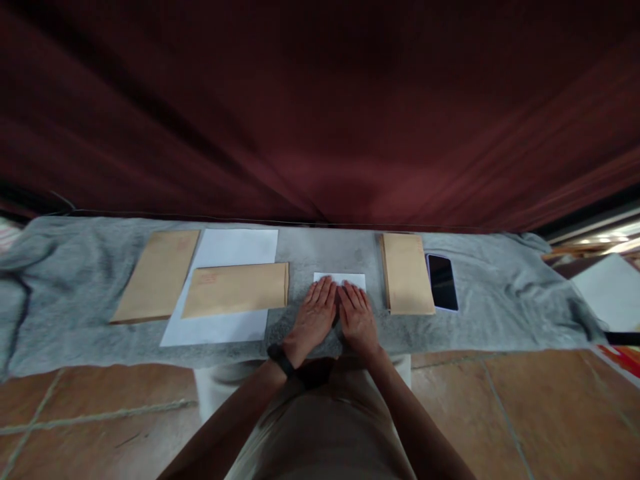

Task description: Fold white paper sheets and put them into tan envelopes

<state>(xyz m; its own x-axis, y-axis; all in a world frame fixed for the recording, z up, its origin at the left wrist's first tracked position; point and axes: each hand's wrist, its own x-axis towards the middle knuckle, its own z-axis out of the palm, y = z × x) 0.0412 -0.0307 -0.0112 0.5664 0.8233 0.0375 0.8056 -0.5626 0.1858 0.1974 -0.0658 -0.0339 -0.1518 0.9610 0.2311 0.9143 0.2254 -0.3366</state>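
Low in the middle of the frame, the 2 hands lie side by side on a small white paper (356, 278). The left hand (316, 313) and the right hand (358, 321) are both palm down and flat, fingers stretched out, pressing on the paper rather than gripping it. The paper seems folded, though the hands cover most of it and I cannot be sure. A dark band (281, 360) circles the left wrist.

The paper rests on a grey cloth (505, 287) that runs across the frame. Brown envelopes lie in 3 lots. At centre left, the middle envelopes (237, 291) lie across a white sheet (235, 247), their right end reaching past its edge. Farther left, the left envelopes (157, 277) lie just beside the sheet. Right of the hands are the right envelopes (407, 275), with a phone (443, 283) just beside them.

A dark red curtain (320, 120) fills the upper frame; brown tiles (460, 413) show at the lower left and lower right.
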